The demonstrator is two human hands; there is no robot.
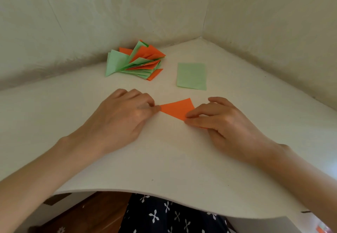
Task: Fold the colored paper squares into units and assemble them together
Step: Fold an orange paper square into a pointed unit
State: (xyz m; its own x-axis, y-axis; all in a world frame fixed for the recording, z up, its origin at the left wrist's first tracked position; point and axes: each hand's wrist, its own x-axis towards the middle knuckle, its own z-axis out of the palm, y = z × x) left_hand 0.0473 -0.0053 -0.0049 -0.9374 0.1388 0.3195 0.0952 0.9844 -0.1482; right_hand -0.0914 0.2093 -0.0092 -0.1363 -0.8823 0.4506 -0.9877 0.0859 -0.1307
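An orange paper (177, 109), folded, lies flat on the white table (164, 159) between my hands. My left hand (125, 116) has its fingers curled and pinches the paper's left tip against the table. My right hand (222, 119) presses the paper's right end with thumb and forefinger; part of the paper is hidden under it. A flat light green paper (191, 76) lies behind the orange one. A pile of folded green and orange units (136, 61) sits at the back left of the table.
The table stands in a corner, with pale walls (164, 4) behind and to the right. Its front edge (164, 196) curves just above my lap, which is covered with dark patterned cloth (164, 216).
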